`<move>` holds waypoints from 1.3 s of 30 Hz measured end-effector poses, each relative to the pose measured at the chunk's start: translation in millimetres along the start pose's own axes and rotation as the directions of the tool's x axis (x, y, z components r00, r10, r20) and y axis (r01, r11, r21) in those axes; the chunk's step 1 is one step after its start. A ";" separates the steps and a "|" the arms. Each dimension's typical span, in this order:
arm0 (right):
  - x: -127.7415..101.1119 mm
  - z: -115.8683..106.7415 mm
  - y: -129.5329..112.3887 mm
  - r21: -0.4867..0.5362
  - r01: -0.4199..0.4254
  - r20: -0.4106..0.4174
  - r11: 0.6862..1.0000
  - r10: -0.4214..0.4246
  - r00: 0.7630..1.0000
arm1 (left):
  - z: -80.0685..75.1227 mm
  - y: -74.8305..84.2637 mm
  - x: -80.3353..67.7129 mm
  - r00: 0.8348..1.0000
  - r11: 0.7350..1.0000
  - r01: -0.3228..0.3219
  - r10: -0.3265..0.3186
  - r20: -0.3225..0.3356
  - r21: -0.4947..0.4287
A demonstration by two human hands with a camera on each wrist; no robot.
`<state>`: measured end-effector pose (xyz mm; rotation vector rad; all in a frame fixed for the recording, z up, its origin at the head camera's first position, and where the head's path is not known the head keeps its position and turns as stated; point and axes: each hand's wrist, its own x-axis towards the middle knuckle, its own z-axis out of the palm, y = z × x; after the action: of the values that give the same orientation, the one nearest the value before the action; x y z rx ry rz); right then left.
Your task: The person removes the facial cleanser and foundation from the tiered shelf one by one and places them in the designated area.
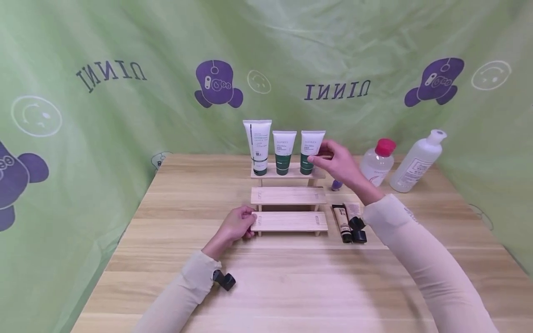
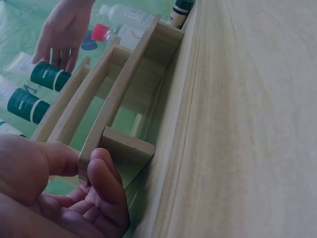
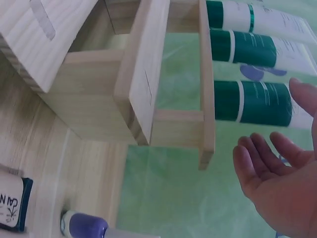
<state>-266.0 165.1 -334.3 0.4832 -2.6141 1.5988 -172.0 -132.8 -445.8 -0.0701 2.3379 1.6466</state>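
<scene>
A three-step wooden display stand (image 1: 288, 196) stands on the table. My left hand (image 1: 238, 223) pinches the left end of its lowest step, thumb on top and curled fingers beneath (image 2: 106, 173). Three white-and-green squeeze tubes stand cap-down along the top step: a tall tube (image 1: 258, 147) at left, a smaller middle tube (image 1: 283, 152) and a right tube (image 1: 309, 144). Beside the right tube is my right hand (image 1: 338, 162), its thumb overlapping the tube. In the right wrist view the fingers (image 3: 252, 158) spread apart from the thumb, not wrapped round the tube (image 3: 265, 103).
Right of the stand lie a beige tube with a black cap (image 1: 342, 222) and a pale tube (image 1: 353, 210). A small purple bottle (image 1: 336, 185) is behind them. Farther right stand a clear bottle with a red cap (image 1: 376, 162) and a white bottle (image 1: 418, 162). A green curtain (image 1: 166, 115) hangs behind the table.
</scene>
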 end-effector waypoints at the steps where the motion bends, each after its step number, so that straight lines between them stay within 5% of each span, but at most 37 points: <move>1: -0.2 1.5 -0.5 -0.006 -0.002 -0.001 1.000 0.002 1.000 | 0.6 -0.3 -0.1 1.000 1.000 -0.003 0.003 0.000 -0.002; 23: -4.6 1.8 6.0 -0.022 0.077 -0.044 0.997 -0.078 0.996 | 1.5 0.3 -1.5 1.000 1.000 -0.008 0.008 -0.011 0.005; 39: -66.8 -27.8 11.3 -0.050 0.141 -0.180 0.989 -0.148 0.972 | 1.7 -2.8 -1.7 1.000 1.000 -0.008 0.008 -0.012 0.022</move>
<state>-209.2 210.4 -344.0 0.4864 -2.4100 1.4721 -169.4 -132.4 -448.5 -0.0667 2.3679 1.6286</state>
